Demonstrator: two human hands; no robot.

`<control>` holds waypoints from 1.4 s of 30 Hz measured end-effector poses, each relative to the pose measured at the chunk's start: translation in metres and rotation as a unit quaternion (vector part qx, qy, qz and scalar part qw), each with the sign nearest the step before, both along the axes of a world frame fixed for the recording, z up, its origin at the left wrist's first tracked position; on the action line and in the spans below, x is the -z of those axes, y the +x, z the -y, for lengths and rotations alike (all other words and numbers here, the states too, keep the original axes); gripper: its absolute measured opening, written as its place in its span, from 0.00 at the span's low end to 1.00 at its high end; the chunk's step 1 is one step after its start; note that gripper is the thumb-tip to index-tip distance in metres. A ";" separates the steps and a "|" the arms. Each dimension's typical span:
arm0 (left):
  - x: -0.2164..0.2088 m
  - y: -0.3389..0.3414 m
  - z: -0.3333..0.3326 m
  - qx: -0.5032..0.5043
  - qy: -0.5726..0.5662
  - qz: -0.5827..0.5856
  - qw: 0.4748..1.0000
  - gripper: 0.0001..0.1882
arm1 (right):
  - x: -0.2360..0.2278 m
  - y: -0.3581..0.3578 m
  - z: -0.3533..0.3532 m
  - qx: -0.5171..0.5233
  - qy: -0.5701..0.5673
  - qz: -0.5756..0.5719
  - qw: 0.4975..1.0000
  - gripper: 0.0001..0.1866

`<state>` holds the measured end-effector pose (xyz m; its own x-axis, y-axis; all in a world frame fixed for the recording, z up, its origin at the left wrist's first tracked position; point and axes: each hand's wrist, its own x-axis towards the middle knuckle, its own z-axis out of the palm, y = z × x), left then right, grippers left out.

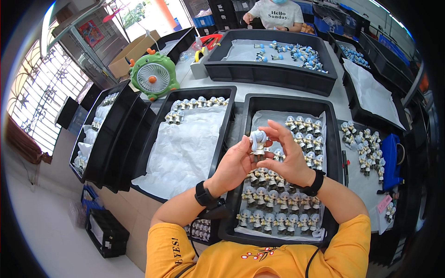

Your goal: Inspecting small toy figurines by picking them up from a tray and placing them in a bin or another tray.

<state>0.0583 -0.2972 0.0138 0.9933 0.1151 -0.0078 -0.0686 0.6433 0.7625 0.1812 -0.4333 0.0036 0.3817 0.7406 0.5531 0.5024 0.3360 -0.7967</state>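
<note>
A small white-haired figurine (258,144) in white and dark clothing is held upright in front of me, between both hands. My left hand (235,163) is closed on its left side, the thumb at its head and the fingertips low down. From the other side, my right hand (288,157) curls its thumb and fingers round it. Under my hands stands a black tray (330,120) lined with white sheet, where rows of similar figurines (278,199) stand. To its left, a second black lined tray (187,139) has a few figurines (199,103) along its far end.
Loose figurines (366,150) lie on the table to the right, beside a blue box (393,160) and a black pen (345,167). A green fan (154,76) stands far left. Behind, a large tray (273,76) holds blue-topped figures; a co-worker (276,16) sits beyond. Stacked trays (113,139) line the left.
</note>
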 end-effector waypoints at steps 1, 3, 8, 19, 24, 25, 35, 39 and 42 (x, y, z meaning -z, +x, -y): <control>-0.002 -0.001 0.001 -0.006 -0.002 -0.005 1.000 0.24 | 0.000 0.001 0.000 0.005 0.000 0.007 1.000 0.47; -0.002 -0.002 0.000 -0.015 0.016 0.011 1.000 0.24 | -0.001 0.001 -0.001 0.014 0.000 0.022 1.000 0.46; -0.003 -0.002 -0.001 -0.024 0.034 0.030 0.999 0.22 | -0.003 -0.001 0.002 0.027 -0.015 0.022 0.999 0.41; -0.002 -0.002 -0.009 -0.024 0.046 -0.016 0.999 0.20 | -0.002 0.002 0.001 0.045 -0.031 0.053 0.997 0.45; -0.028 -0.001 -0.061 -0.119 0.128 -0.014 0.985 0.16 | 0.000 0.007 0.001 0.070 -0.045 0.073 0.994 0.47; -0.033 0.004 -0.088 -0.162 0.205 -0.029 0.965 0.16 | 0.000 0.009 0.002 0.075 -0.041 0.074 0.994 0.47; 0.045 0.020 -0.272 -0.410 0.621 -0.273 0.609 0.15 | 0.004 0.022 -0.008 0.081 -0.048 0.076 0.993 0.42; 0.044 0.019 -0.266 -0.321 0.737 -0.337 0.490 0.17 | 0.002 0.022 -0.007 0.084 -0.055 0.074 0.992 0.40; 0.049 0.017 -0.266 -0.289 0.766 -0.354 0.451 0.17 | 0.001 0.024 -0.007 0.085 -0.053 0.061 0.993 0.39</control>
